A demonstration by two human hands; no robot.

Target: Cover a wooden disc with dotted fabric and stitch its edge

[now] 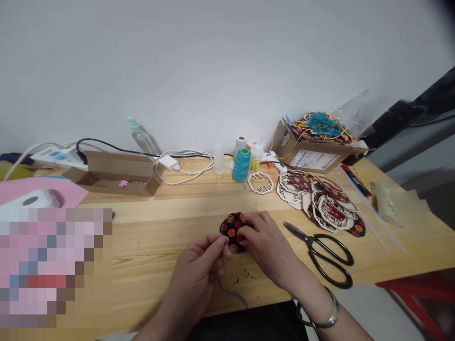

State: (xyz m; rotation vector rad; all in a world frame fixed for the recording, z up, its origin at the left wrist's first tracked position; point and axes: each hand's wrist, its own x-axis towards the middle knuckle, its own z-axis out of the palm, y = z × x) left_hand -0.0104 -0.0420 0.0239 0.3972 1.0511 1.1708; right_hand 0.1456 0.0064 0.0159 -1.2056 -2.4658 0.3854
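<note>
My right hand (265, 246) is closed round a small black fabric-covered piece (232, 228) with red and green flower print, held just above the wooden table (149, 237). My left hand (201, 270) pinches at the piece's left edge; what its fingers hold is too small to see, though a thin grey thread (232, 293) trails down beneath it. Both hands meet at the piece near the table's front edge. A silver bracelet (329, 315) is on my right wrist.
Black scissors (325, 255) lie right of my hands. Behind them is a pile of cut wooden frames and fabric pieces (320, 201), a teal thread spool (241, 165), glue bottles, a cardboard box (313, 154) of scraps, an open box (113, 173) and a charger cable.
</note>
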